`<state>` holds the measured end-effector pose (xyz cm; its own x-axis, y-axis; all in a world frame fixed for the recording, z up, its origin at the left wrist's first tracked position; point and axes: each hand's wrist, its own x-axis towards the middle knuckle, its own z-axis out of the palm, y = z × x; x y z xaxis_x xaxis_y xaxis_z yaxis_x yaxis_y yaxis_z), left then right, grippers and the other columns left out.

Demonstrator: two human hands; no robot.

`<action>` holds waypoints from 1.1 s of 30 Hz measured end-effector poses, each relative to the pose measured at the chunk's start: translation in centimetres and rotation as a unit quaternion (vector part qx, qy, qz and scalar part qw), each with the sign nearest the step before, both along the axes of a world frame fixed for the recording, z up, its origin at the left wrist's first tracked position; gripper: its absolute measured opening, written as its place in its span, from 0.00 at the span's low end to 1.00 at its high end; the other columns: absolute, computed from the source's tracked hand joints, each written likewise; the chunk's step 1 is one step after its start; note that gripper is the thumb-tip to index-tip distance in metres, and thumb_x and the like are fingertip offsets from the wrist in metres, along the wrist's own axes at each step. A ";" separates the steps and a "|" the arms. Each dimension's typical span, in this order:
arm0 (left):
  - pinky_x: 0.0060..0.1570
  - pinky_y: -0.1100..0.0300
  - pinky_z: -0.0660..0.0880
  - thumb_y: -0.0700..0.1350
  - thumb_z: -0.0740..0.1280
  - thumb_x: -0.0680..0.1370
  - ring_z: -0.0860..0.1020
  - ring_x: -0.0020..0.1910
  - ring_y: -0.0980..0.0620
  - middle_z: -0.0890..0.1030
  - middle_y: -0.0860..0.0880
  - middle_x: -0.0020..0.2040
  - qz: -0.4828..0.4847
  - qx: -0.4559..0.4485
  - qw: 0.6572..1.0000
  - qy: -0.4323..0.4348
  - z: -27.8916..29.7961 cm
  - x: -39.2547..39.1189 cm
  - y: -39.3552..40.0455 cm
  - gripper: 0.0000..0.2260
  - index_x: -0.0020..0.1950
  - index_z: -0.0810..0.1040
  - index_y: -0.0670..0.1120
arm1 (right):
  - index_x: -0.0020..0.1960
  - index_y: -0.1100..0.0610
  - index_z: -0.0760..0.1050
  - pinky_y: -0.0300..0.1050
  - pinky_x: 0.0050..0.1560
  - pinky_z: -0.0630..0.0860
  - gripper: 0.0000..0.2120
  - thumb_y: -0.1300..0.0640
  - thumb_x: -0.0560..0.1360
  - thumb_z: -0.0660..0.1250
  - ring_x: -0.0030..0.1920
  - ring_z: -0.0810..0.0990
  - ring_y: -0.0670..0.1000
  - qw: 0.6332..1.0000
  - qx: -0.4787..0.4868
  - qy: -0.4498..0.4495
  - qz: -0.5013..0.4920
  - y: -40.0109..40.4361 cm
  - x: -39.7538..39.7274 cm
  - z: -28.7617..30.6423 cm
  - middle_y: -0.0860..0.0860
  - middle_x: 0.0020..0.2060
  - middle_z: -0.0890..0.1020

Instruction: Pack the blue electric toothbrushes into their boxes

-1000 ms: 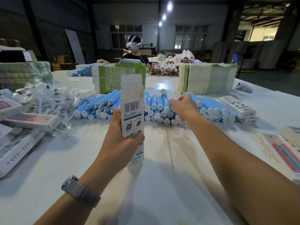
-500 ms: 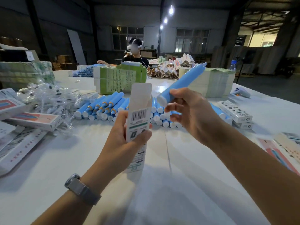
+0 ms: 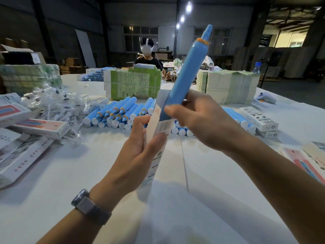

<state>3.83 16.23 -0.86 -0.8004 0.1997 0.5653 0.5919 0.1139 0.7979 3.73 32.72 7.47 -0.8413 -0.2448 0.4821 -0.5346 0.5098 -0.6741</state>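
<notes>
Our left hand grips an open box upright above the counter. Our right hand pinches one toothbrush, base end just at the box mouth, tip up. Not seated yet. A big pile of toothbrushes lies unboxed; some closed boxes sit at right. We judge most of the job remains.
</notes>
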 end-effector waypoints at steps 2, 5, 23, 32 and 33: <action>0.48 0.50 0.80 0.69 0.58 0.74 0.82 0.48 0.51 0.82 0.58 0.51 -0.017 0.006 1.000 0.000 0.0 0.0 0.0 0.13 0.55 0.68 0.67 | 0.41 0.45 0.72 0.38 0.37 0.73 0.11 0.40 0.77 0.62 0.31 0.76 0.39 0.999 -0.031 0.021 -0.006 -0.1 0.0 -0.1 0.39 0.28 0.78; 0.51 0.43 0.80 0.75 0.57 0.74 0.81 0.50 0.51 0.80 0.58 0.53 -0.021 -0.011 0.999 0.026 -0.1 0.2 0.1 0.18 0.56 0.69 0.66 | 0.49 0.43 0.69 0.41 0.36 0.77 0.06 0.45 0.77 0.66 0.37 0.80 0.45 0.993 -0.084 0.076 -0.037 -0.3 -0.3 -0.3 0.48 0.35 0.81; 0.48 0.61 0.79 0.57 0.61 0.77 0.81 0.52 0.55 0.82 0.59 0.52 -0.061 0.038 0.997 0.039 0.0 -0.2 -0.4 0.07 0.54 0.71 0.66 | 0.55 0.49 0.70 0.47 0.30 0.71 0.16 0.66 0.75 0.69 0.30 0.69 0.46 0.984 -0.133 0.105 0.055 -1.4 -1.1 -1.4 0.49 0.31 0.69; 0.38 0.56 0.79 0.39 0.65 0.66 0.81 0.40 0.49 0.82 0.47 0.41 0.160 0.125 0.979 0.031 1.7 -0.5 -2.1 0.16 0.53 0.78 0.48 | 0.50 0.52 0.76 0.39 0.25 0.66 0.04 0.58 0.76 0.64 0.28 0.70 0.50 0.919 -0.326 -0.091 0.201 -4.9 -4.8 -2.6 0.51 0.30 0.74; 0.38 0.55 0.78 0.41 0.65 0.66 0.78 0.39 0.47 0.80 0.48 0.40 0.223 0.097 0.967 0.070 1.8 -0.5 -2.4 0.13 0.50 0.76 0.49 | 0.50 0.54 0.76 0.39 0.25 0.66 0.05 0.61 0.77 0.62 0.28 0.70 0.51 0.934 -0.296 -0.092 0.178 -6.1 -5.9 -3.2 0.53 0.31 0.75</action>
<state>3.36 13.81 0.96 -0.6946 -0.2689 0.6672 0.6228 0.2394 0.7449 -2.18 26.64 4.25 -0.8397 -0.2607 0.4763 -0.4459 -0.1695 -0.8789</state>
